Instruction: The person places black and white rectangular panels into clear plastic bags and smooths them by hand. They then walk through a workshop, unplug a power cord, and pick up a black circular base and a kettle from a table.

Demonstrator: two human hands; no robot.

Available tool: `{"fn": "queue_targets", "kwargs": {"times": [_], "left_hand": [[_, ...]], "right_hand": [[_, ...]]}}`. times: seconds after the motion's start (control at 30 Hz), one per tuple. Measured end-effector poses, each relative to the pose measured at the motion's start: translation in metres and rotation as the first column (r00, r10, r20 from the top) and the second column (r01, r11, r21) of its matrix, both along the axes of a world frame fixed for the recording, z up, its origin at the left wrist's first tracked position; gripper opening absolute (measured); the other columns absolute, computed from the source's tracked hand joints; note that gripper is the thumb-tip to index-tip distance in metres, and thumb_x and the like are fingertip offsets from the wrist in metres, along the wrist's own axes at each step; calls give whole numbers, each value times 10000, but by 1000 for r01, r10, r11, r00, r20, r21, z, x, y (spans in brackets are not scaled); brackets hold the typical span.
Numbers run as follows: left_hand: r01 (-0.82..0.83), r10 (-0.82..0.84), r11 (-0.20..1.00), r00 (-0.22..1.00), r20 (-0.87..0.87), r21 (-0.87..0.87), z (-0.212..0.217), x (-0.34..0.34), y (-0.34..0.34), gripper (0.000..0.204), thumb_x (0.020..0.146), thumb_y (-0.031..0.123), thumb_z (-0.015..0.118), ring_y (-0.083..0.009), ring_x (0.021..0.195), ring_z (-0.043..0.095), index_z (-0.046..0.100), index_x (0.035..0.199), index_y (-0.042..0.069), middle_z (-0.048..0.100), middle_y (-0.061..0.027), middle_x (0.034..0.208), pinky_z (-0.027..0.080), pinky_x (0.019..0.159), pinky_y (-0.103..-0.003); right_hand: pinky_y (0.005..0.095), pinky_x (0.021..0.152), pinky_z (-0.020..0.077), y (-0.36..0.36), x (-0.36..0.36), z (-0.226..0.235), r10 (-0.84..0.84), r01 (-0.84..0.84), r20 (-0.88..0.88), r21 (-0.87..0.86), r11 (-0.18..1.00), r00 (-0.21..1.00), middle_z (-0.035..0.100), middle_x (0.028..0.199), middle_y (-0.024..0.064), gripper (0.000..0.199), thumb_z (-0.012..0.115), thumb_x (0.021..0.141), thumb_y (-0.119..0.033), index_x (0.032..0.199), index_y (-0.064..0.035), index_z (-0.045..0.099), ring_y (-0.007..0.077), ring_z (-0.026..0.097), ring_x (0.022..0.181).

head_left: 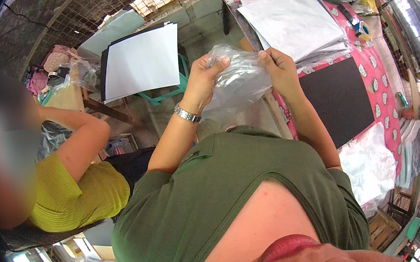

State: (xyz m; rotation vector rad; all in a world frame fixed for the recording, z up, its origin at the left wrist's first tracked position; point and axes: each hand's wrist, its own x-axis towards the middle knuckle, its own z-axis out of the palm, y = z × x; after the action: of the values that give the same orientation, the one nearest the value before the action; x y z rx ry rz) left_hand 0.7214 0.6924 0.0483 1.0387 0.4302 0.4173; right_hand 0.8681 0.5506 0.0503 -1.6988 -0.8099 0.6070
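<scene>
A clear plastic bag, crumpled and see-through, hangs between my two hands in front of my chest. My left hand pinches its left upper edge, thumb on top; a metal-band watch circles that wrist. On the other side my right hand grips the bag's upper right edge between thumb and fingers. Beside my right forearm a black sheet lies on the table. Beyond it rests a stack of white sheets in clear plastic. More clear plastic lies at the near end.
The table has a pink patterned cover, with a roll of tape near its far right. White and black sheets sit on a teal stool. Close on my left sits a person in a yellow-green top.
</scene>
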Motion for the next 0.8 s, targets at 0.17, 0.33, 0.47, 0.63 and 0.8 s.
{"fn": "queue_targets", "kwargs": {"times": [0.17,0.33,0.47,0.63,0.8], "left_hand": [[-118,119,993,983,137,-17,3,6,3,83,812,102,616,-87,800,554,569,837,37,614,-35,928,450,724,-240],[-160,165,986,979,123,-50,13,1,8,106,764,34,643,-122,733,579,540,776,55,618,-38,833,474,668,-256],[-220,216,975,969,123,23,9,-2,14,167,737,-4,655,-124,658,584,510,721,77,614,-33,771,483,606,-252],[-235,228,971,965,127,44,9,-4,13,186,748,0,647,-104,701,565,494,799,92,588,-19,794,480,622,-252],[25,-19,991,999,-50,129,12,-8,9,179,834,159,596,-65,753,487,553,966,46,557,18,831,408,698,-211]], "right_hand": [[210,542,360,19,-8,-2,29,-6,-80,275,961,996,500,615,-21,200,574,851,-189,795,2,578,53,434,586],[221,559,368,27,1,10,18,-17,-6,74,997,1000,538,676,4,190,578,844,-175,779,4,584,68,451,601],[226,578,376,37,4,11,-1,-23,217,107,994,976,562,725,24,177,576,843,-166,770,-6,590,78,470,635],[218,612,399,52,2,14,-5,-2,19,354,935,1000,553,736,12,171,556,861,-153,785,-3,586,82,474,626],[209,501,354,54,-6,20,195,-6,-410,419,908,891,523,655,-4,191,525,880,-191,795,-24,559,68,426,530]]}}
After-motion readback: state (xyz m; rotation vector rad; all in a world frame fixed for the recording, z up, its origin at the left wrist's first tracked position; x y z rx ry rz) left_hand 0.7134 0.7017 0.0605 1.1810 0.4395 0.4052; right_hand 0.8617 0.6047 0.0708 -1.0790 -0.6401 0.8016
